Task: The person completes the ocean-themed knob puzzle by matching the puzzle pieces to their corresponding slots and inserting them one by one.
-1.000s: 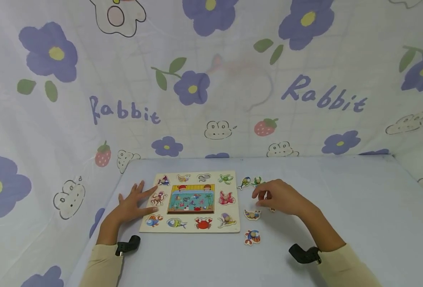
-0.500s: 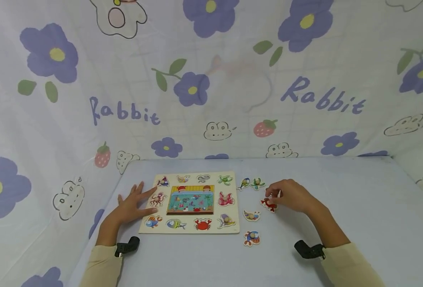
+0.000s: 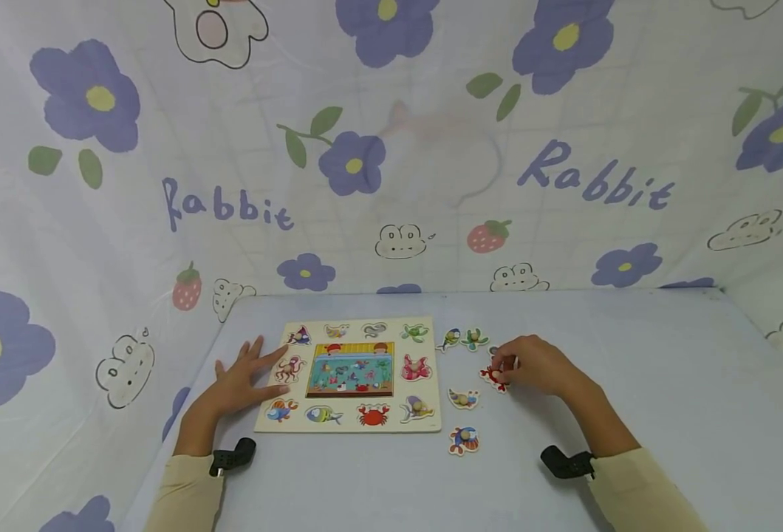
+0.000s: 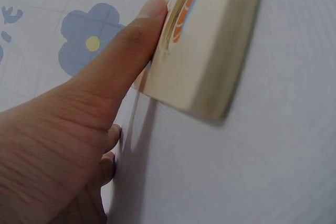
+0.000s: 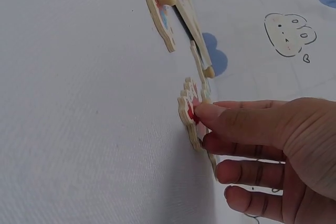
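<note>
My right hand (image 3: 531,366) pinches a red crab puzzle piece (image 3: 491,379) between thumb and fingertips, to the right of the wooden puzzle board (image 3: 348,425). In the right wrist view the crab piece (image 5: 189,109) stands close over the table, its knob hidden by the thumb (image 5: 212,115). My left hand (image 3: 237,380) rests spread on the board's left edge, thumb near its lower left corner. The left wrist view shows that thumb (image 4: 131,45) lying along the board's edge (image 4: 220,93). A starfish piece (image 3: 416,368) and a purple fish piece (image 3: 418,408) sit in their places on the board's right side.
Loose knobbed pieces lie right of the board: a blue fish (image 3: 453,338), a green turtle (image 3: 474,339), a bird-like piece (image 3: 463,399) and a blue-and-orange lobster (image 3: 464,440). A grey bit of another piece shows behind my right fingers. A printed curtain (image 3: 338,244) hangs at the table's back.
My right hand has moved right and down onto the crab piece and now holds it by the knob area. My left hand has stayed on the board.
</note>
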Motion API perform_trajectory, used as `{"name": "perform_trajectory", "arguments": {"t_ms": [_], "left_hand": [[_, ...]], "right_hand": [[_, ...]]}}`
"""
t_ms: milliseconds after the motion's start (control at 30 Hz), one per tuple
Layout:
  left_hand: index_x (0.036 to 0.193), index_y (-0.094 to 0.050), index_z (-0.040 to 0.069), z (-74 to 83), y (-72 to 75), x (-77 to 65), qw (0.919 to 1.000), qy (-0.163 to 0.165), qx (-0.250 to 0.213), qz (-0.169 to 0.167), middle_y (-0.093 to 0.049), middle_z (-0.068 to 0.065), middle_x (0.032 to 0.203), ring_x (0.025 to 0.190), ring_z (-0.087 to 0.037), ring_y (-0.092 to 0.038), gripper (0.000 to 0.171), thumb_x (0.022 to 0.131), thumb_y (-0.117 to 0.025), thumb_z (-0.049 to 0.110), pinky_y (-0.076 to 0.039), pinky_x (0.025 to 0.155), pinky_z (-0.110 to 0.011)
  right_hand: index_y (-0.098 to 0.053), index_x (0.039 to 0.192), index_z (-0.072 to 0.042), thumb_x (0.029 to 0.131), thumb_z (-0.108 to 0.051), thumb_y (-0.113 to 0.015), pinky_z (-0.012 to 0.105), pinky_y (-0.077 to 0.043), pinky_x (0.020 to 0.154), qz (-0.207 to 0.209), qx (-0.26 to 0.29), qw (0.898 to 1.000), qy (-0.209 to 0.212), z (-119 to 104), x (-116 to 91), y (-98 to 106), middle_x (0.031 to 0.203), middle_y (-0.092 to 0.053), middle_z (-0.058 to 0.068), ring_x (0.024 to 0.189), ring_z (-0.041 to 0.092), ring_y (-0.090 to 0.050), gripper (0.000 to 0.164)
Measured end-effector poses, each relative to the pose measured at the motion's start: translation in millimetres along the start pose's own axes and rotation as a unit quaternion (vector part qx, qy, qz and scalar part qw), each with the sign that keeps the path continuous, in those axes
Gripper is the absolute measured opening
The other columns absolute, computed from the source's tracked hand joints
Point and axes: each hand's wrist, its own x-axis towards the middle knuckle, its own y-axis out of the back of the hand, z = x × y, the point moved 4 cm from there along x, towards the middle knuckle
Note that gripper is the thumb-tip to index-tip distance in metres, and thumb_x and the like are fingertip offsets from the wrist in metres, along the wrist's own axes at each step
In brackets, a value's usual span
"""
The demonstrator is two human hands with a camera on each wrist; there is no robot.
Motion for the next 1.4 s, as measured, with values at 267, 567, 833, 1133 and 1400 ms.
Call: {"name": "perform_trajectory", "arguments": {"t_ms": [267,567,833,1133,1400], "left_hand": [[0.157,-0.04,0.026,2.9,0.6,-1.4,1.0,0.0,-0.002,0.001,-0.01,-0.026,0.167,0.151,-0.052,0.0,0.089,0.083,-0.073,0.064,0.01,0.104,-0.083],[0.157,-0.04,0.027,2.8,-1.4,-1.4,1.0,0.003,-0.006,-0.002,-0.009,-0.026,0.167,0.152,-0.052,0.001,0.089,0.083,-0.074,0.063,0.01,0.104,-0.083],[0.157,-0.04,0.026,2.4,-0.9,-0.7,1.0,0.0,-0.009,0.0,-0.009,-0.026,0.167,0.151,-0.052,0.001,0.089,0.083,-0.074,0.063,0.011,0.104,-0.083],[0.157,-0.04,0.026,1.6,-0.9,0.2,1.0,-0.002,-0.004,0.001,-0.01,-0.027,0.166,0.151,-0.054,0.0,0.09,0.083,-0.072,0.065,0.01,0.103,-0.084],[0.157,-0.04,0.027,1.3,-1.0,1.0,0.9999,0.001,-0.01,-0.003,-0.009,-0.026,0.167,0.152,-0.052,0.002,0.089,0.083,-0.074,0.063,0.012,0.104,-0.083]], "right_hand": [[-0.072,0.086,-0.017,0.088,-0.01,-0.079,0.029,-0.046,0.063,-0.009,-0.007,1.0,0.012,-6.1,-1.8,-0.2,0.073,-0.061,-0.007,0.068,0.01,-0.053,0.01],[-0.065,0.079,-0.018,0.088,-0.022,-0.079,0.029,-0.041,0.058,0.0,-0.03,0.999,-0.016,-4.5,-2.2,-0.5,0.068,-0.055,-0.007,0.066,0.012,-0.048,0.018],[-0.067,0.08,-0.018,0.087,-0.022,-0.081,0.03,-0.041,0.06,-0.008,-0.039,0.999,-0.03,-3.3,-3.1,-1.4,0.069,-0.055,-0.006,0.067,0.012,-0.049,0.016],[-0.075,0.089,-0.019,0.084,-0.013,-0.083,0.031,-0.047,0.067,-0.016,-0.006,1.0,0.001,-1.8,-2.1,-1.5,0.075,-0.062,-0.008,0.073,0.012,-0.055,0.011],[-0.073,0.085,-0.018,0.086,-0.011,-0.081,0.032,-0.046,0.068,-0.017,-0.006,1.0,0.006,-4.3,-3.1,-0.3,0.074,-0.062,-0.008,0.073,0.012,-0.053,0.011]]}}
